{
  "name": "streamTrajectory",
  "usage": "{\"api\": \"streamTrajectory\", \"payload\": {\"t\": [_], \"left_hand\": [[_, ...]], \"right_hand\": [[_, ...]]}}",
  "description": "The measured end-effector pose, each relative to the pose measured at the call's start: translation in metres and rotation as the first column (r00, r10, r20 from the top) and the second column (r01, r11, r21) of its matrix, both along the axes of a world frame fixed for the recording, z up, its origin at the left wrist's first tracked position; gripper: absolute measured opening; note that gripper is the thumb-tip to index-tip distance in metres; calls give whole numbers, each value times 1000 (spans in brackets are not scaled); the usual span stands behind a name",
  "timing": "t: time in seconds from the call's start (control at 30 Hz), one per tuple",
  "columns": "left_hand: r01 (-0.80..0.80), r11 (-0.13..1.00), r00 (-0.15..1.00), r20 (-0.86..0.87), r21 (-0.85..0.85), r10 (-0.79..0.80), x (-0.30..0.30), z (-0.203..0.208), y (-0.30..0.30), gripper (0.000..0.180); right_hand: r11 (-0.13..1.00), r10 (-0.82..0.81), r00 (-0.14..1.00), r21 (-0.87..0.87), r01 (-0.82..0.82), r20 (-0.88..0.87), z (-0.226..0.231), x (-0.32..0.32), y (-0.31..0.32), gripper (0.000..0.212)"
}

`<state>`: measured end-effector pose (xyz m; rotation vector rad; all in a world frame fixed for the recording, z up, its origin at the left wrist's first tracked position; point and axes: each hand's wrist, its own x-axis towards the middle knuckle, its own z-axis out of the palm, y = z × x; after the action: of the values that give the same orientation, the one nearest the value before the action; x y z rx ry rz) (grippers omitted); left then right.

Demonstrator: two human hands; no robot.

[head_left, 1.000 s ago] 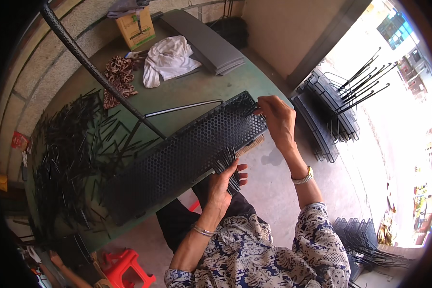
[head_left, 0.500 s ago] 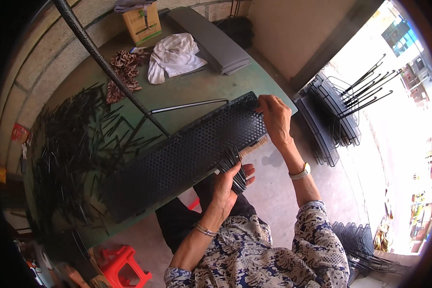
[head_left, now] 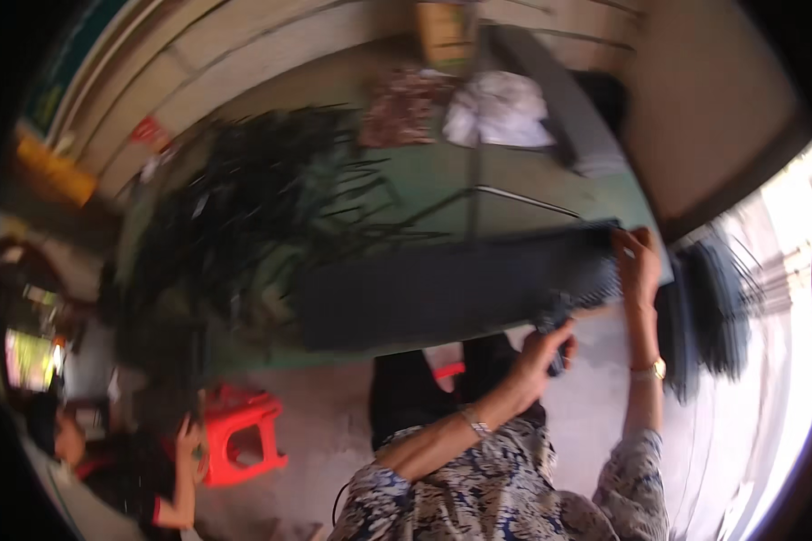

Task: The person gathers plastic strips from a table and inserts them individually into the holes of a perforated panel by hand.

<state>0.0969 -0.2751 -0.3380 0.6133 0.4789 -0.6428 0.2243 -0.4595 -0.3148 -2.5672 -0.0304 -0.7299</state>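
A long dark perforated panel (head_left: 442, 288) lies slanted along the near side of the green table (head_left: 550, 189), blurred now. At its right end, my right hand (head_left: 639, 266) is closed on the corner, fingers bent over the edge. Just below the panel's near edge, my left hand (head_left: 539, 356) is wrapped round a bundle of thin black strips (head_left: 557, 326). The bundle's top end meets or overlaps the panel's edge; blur hides which. Left of the panel spreads a big tangled heap of similar black strips (head_left: 253, 198).
At the back lie a patterned cloth (head_left: 406, 108), a white cloth (head_left: 499, 108), grey sheets (head_left: 555, 99) and a box (head_left: 445, 34). Dark racks (head_left: 708, 316) stand beyond the table's right side. A red stool (head_left: 244, 437) and another person (head_left: 131, 469) are at lower left.
My view has swung to the left, so everything sits further right and is smeared. The other person has come more into view at lower left. Both hands keep their places on panel and bundle.
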Motion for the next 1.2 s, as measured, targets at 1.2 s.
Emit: {"api": "streamTrajectory", "payload": {"t": [1.2], "left_hand": [[-46, 990, 929, 370, 132, -6, -4, 49, 0, 16]], "right_hand": [[532, 511, 800, 847, -7, -314, 26, -102, 17, 19]]}}
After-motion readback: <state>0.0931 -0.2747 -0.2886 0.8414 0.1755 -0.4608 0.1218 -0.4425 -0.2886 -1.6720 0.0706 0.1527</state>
